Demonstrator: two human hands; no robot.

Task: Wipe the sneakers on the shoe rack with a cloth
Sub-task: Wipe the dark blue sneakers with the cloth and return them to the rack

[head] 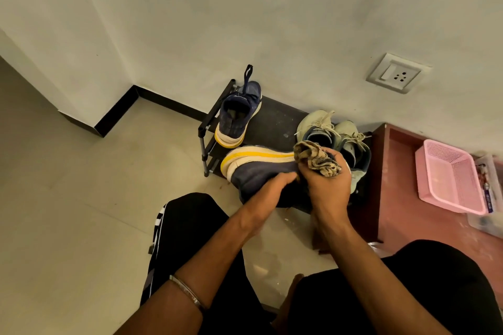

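My left hand (268, 192) grips a navy sneaker (255, 167) with a white and yellow sole, held on its side in front of the shoe rack (275, 119). Pressed against that sneaker's right end, my right hand (328, 178) is closed around a crumpled beige patterned cloth (317, 158). The matching navy sneaker (238, 113) stands on the left of the black rack top, heel toward me. On the right of the rack sits a pair of pale green sneakers (334, 133) with loose laces, partly hidden behind my right hand.
A reddish wooden cabinet (402, 187) stands right of the rack, carrying a pink plastic basket (449, 175) and a clear box (490, 198). The white wall behind has a socket plate (396, 73). My black-trousered knees fill the foreground over a pale tiled floor (81, 198).
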